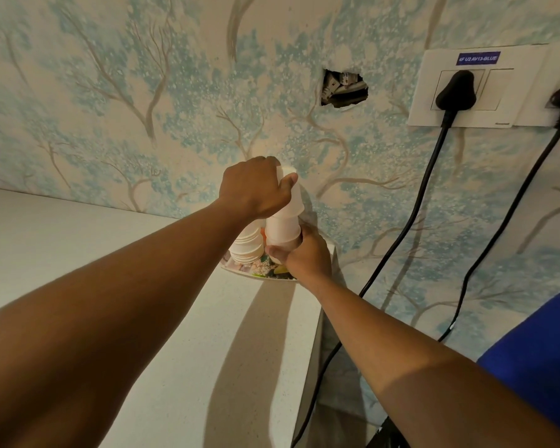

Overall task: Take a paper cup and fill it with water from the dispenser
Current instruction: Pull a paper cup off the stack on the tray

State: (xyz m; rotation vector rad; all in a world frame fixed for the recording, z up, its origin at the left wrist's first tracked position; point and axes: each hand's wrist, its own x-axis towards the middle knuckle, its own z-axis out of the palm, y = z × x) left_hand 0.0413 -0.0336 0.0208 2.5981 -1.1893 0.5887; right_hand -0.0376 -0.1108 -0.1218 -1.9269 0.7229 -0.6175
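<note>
A stack of upside-down white paper cups (283,232) stands on a patterned plate (259,273) at the far right corner of the counter. My left hand (254,187) grips the top paper cup (293,202) of that stack, its base near my fingertips. My right hand (304,257) holds the lower cups of the same stack. A second, shorter stack of cups (247,245) stands just to the left on the plate. The dispenser is not in view.
The white counter (162,318) ends at a right edge (314,334) close to the plate. Behind is a wallpapered wall with a hole (344,88), a socket panel (485,87) and two black cables (411,221) hanging down. A blue object (543,357) sits at the right.
</note>
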